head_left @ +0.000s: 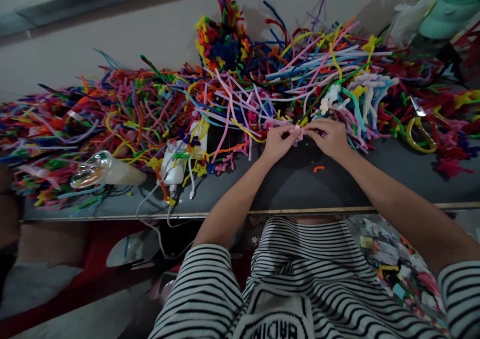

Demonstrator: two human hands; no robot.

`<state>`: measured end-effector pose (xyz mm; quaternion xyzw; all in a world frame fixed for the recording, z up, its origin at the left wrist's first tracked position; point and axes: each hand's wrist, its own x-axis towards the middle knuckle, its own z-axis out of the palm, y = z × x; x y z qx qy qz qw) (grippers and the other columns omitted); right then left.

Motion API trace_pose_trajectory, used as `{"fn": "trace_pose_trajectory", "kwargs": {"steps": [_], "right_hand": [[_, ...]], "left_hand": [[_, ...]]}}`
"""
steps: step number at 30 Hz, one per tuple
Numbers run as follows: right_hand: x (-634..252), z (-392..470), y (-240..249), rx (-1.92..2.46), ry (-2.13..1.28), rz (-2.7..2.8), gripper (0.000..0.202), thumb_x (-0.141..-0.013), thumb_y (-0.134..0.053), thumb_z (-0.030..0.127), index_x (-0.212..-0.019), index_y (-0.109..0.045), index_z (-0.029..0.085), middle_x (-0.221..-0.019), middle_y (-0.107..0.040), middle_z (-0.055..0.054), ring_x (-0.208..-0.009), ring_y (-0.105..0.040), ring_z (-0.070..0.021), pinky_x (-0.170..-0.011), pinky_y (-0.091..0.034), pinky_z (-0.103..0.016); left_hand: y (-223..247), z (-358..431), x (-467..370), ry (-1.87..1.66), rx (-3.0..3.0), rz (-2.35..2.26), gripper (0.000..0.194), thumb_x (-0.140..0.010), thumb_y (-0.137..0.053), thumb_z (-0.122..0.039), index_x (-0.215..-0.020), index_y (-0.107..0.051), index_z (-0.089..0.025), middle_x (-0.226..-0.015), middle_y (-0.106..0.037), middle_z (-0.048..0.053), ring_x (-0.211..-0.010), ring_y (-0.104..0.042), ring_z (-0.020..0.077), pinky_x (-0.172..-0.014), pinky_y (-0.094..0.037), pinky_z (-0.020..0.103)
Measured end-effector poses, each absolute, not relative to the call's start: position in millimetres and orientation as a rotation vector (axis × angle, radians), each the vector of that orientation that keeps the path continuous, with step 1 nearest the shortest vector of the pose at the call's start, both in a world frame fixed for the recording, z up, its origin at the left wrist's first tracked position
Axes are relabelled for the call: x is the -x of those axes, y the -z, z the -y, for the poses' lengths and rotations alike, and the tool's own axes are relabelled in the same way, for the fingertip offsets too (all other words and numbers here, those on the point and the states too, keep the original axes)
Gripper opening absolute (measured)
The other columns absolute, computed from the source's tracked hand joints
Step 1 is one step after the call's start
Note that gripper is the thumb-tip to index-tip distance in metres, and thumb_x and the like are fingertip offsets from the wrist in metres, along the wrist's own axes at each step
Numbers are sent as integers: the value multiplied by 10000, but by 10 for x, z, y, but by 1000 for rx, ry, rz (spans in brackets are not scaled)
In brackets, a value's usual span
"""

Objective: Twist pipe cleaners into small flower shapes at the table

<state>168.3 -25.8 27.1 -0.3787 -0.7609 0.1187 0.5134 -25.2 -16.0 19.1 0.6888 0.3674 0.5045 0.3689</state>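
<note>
- Head view: I've got both hands meeting at the middle of the worktop [300, 189], right at the near edge of the pipe-cleaner heap [232, 94].
- Left hand [278, 141] has its grip pinched on a small pink piece [298, 130]; right hand [327, 138] is pinched on the same piece from the other side.
- That pink piece sits between the two sets of fingertips, touching both, just above the dark surface. It's too small for me to call its long axis; it looks to run roughly left-right between the hands.
- Neither hand is nearer — both are on it.
- A short orange scrap [319, 168] lies on the worktop just below the hands, closer to the right wrist.
- Yellow-handled scissors [420, 129] rest well off to the right, among red stems.
- A glue gun [176, 166] lies to the left with its cable trailing over the edge; a clear bulb-shaped thing [101, 171] is further left.
- Surface is dark grey and flat, with a pale wall behind the heap.
- Paper scraps [390, 259] litter the floor at lower right.
</note>
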Motion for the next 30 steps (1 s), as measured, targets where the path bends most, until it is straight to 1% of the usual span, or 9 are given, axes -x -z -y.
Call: {"fn": "trace_pose_trajectory", "kwargs": {"steps": [7, 11, 13, 16, 18, 22, 25, 28, 30], "right_hand": [[-1699, 254, -259, 952, -288, 1855, 176, -954, -727, 397, -863, -798, 265, -902, -809, -33, -840, -759, -237, -814, -605, -400], [-1681, 251, -246, 958, -293, 1828, 176, -942, -739, 398, -851, -795, 258, -878, -801, -36, -815, -746, -230, -788, -601, -386], [-1658, 252, -236, 968, -287, 1718, 194, -941, -741, 417, -866, -798, 246, -871, -798, -43, -795, -742, -225, -773, -601, -378], [-1615, 264, -221, 1000, -264, 1533, 245, -944, -730, 465, -908, -808, 236, -879, -802, -53, -783, -743, -225, -748, -603, -376], [-1586, 285, -220, 1009, -270, 1530, 274, -930, -739, 501, -892, -810, 239, -862, -802, -50, -757, -741, -222, -716, -600, -371], [-1555, 329, -241, 960, -308, 1648, 320, -906, -752, 546, -816, -802, 243, -800, -791, -40, -682, -714, -199, -649, -578, -347], [-1572, 322, -255, 973, -303, 1625, 353, -943, -694, 576, -883, -808, 247, -850, -796, -46, -712, -720, -199, -644, -576, -338], [-1610, 290, -260, 965, -296, 1652, 324, -971, -669, 554, -1016, -815, 268, -948, -808, -52, -812, -749, -221, -724, -605, -358], [-1636, 275, -260, 938, -271, 1716, 279, -986, -664, 511, -1034, -816, 282, -967, -810, -49, -874, -759, -234, -792, -615, -380]], "left_hand": [[-201, 173, 246, -1283, -1741, -985, 530, -823, -730, -711, -770, -789, -187, -663, -722, 13, -588, -612, 101, -597, -500, 238], [-241, 202, 207, -1268, -1712, -941, 541, -869, -684, -706, -725, -748, -189, -669, -705, 12, -589, -603, 93, -615, -519, 237], [-234, 177, 191, -1297, -1645, -929, 490, -879, -696, -676, -806, -761, -196, -703, -700, 5, -586, -589, 81, -597, -506, 223], [-180, 106, 178, -1361, -1500, -921, 441, -847, -769, -622, -1020, -775, -216, -789, -718, 0, -623, -609, 80, -588, -506, 212], [-137, 74, 173, -1340, -1443, -930, 437, -845, -789, -591, -1070, -769, -216, -793, -714, 0, -640, -627, 87, -580, -514, 214], [-119, 95, 164, -1329, -1442, -952, 376, -874, -772, -565, -1005, -775, -212, -719, -676, -14, -574, -592, 80, -527, -502, 216], [-164, 136, 166, -1337, -1471, -920, 412, -846, -773, -616, -923, -780, -211, -706, -673, -16, -566, -580, 71, -533, -507, 207], [-204, 156, 178, -1288, -1508, -893, 463, -823, -765, -661, -846, -783, -198, -673, -670, -14, -564, -581, 71, -544, -505, 205], [-215, 158, 187, -1267, -1537, -889, 481, -812, -769, -670, -822, -790, -189, -671, -689, -4, -562, -583, 72, -553, -504, 209]]}}
